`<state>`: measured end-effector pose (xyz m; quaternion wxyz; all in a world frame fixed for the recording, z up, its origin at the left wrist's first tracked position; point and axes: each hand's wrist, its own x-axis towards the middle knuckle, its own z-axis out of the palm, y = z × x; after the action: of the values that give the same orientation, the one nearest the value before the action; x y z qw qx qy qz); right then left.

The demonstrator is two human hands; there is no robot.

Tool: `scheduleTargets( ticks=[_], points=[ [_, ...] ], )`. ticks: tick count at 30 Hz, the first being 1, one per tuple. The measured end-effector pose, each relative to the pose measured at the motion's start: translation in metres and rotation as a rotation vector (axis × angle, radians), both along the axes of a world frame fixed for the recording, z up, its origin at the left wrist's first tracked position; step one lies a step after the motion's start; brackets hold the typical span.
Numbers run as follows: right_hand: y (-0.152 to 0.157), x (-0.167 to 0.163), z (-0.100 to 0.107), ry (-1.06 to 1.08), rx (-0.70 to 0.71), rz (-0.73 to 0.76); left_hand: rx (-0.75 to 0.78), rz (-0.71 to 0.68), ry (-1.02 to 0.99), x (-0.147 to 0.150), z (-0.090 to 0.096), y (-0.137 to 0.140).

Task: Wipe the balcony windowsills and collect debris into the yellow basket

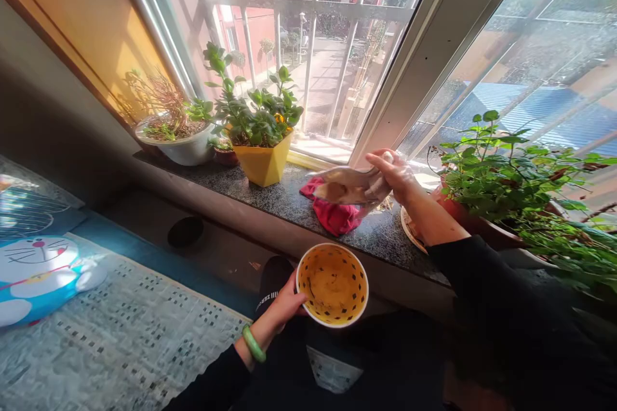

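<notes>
granite windowsill [226,186], sunlit, under a barred window [308,64]. left hand [288,300], a green bangle [253,343] at its wrist, grips the near-left side of a round yellow basket [335,286]: thumb over the white rim, fingers down the outside. basket off the sill, just out from the front edge, above the person's dark-clad legs; mouth turned up to the view, dark diamond shapes ringing the inner wall, small dark marks on the bottom. right hand [398,174] closed on the upper right end of a clear plastic bag [349,185], held over the middle of the sill; brownish shapes show in or through it, cannot tell which. bag overlaps a crumpled red cloth [340,215] lying near the front edge; contact between the two unclear. left end of sill: white pot [186,146] with a reddish-stemmed plant, then a small dark-red pot [225,157], then a yellow faceted pot [264,160] with a thick-leaved green plant [258,112], close to the window side. right end: leafy trailing plant [491,160] in a reddish pot, partly behind the right forearm. lower left, apart from the sill: patterned grey-blue mat [120,327], blue-and-white cartoon figure [43,276] on it.
</notes>
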<state>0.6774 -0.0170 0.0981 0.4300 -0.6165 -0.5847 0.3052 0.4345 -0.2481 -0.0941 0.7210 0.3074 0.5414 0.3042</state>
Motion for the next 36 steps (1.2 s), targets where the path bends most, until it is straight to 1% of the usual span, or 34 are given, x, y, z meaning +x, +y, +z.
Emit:
scheduleTargets(
  ticks=[2, 5, 7, 9, 10, 14, 16, 17, 19, 21, 24, 25, 26, 27, 29, 30, 32, 33, 34, 36],
  points=[
    [-0.006, -0.007, -0.004, -0.203, -0.021, 0.036, -0.005, 0.011, 0.002, 0.000, 0.000, 0.000],
    [-0.014, -0.023, -0.015, -0.543, -0.106, 0.157, -0.011, 0.018, -0.015, -0.001, -0.002, -0.001],
    [-0.018, -0.034, -0.024, -0.739, -0.111, 0.206, -0.006, 0.025, -0.022, 0.000, -0.005, -0.002],
    [-0.019, -0.042, -0.031, -0.881, -0.111, 0.259, 0.002, 0.034, -0.019, 0.000, -0.009, -0.002],
    [-0.017, -0.044, -0.032, -0.940, -0.136, 0.289, 0.005, 0.034, -0.016, 0.001, -0.010, -0.002],
    [-0.004, -0.047, -0.029, -1.128, -0.304, 0.374, 0.023, 0.019, -0.002, 0.002, -0.012, -0.003],
    [0.004, -0.043, -0.024, -1.155, -0.354, 0.387, 0.034, 0.009, 0.003, 0.003, -0.012, -0.002],
    [0.006, -0.040, -0.019, -1.151, -0.356, 0.379, 0.036, 0.005, 0.002, 0.003, -0.012, -0.003],
    [0.006, -0.031, -0.008, -1.107, -0.289, 0.337, 0.031, 0.000, -0.002, 0.004, -0.012, -0.003],
    [0.000, -0.022, 0.008, -1.009, -0.114, 0.254, 0.028, -0.003, 0.000, 0.003, -0.012, -0.003],
    [-0.014, -0.013, 0.031, -0.854, 0.257, 0.072, 0.018, -0.001, 0.029, 0.002, -0.012, -0.003],
    [-0.017, -0.012, 0.037, -0.829, 0.353, 0.038, 0.017, -0.002, 0.033, 0.001, -0.011, -0.003],
    [-0.020, -0.012, 0.041, -0.815, 0.413, 0.026, 0.018, -0.002, 0.033, 0.001, -0.010, -0.003],
    [-0.021, -0.013, 0.044, -0.806, 0.438, 0.029, 0.021, 0.000, 0.031, 0.001, -0.009, -0.003],
    [-0.018, -0.013, 0.047, -0.780, 0.424, 0.007, 0.037, 0.011, 0.019, 0.001, -0.007, -0.004],
    [-0.016, -0.012, 0.048, -0.762, 0.400, -0.033, 0.046, 0.019, 0.013, 0.001, -0.005, -0.005],
    [-0.012, -0.010, 0.048, -0.740, 0.327, -0.108, 0.058, 0.027, 0.005, 0.001, -0.004, -0.008],
    [-0.011, -0.009, 0.048, -0.741, 0.275, -0.109, 0.062, 0.026, -0.001, 0.001, -0.004, -0.009],
    [-0.012, -0.008, 0.046, -0.749, 0.208, -0.081, 0.065, 0.025, -0.004, 0.001, -0.004, -0.010],
    [-0.015, -0.011, 0.037, -0.789, 0.046, 0.025, 0.066, 0.024, 0.001, 0.000, -0.006, -0.011]
  ],
)
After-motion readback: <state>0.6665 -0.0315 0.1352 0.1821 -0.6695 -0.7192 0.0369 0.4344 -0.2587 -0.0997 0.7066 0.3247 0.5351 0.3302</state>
